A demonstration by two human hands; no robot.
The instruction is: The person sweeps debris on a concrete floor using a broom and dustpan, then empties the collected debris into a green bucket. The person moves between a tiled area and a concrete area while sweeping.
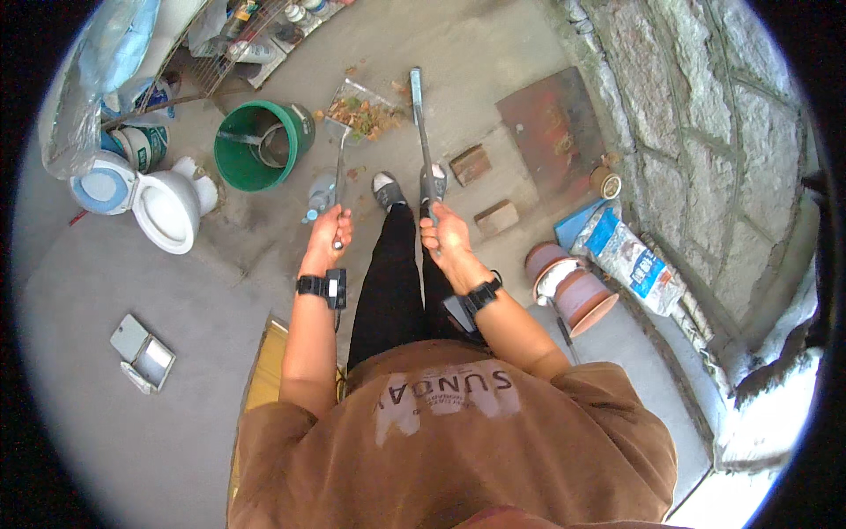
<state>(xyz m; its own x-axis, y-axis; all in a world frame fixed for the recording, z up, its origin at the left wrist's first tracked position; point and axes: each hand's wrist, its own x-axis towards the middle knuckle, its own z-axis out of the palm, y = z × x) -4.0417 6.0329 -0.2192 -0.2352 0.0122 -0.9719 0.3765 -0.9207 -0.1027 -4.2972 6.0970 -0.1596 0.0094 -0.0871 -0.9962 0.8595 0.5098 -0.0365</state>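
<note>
My left hand is closed around the handle of a long-handled dustpan, whose pan rests on the concrete floor with dry leaves in it. My right hand grips the pole of a long-handled tool, probably a broom or squeegee. Its narrow blue-grey head lies just right of the leaves. A green plastic bucket lies or leans left of the dustpan, its mouth facing me. Beside the dustpan handle, near my left hand, is a clear plastic bottle with a blue cap.
Two bricks and a rusty reddish plate lie right of my feet. Terracotta pots and a printed bag stand by the stone wall. At left are a white toilet, a wire rack and an opened case.
</note>
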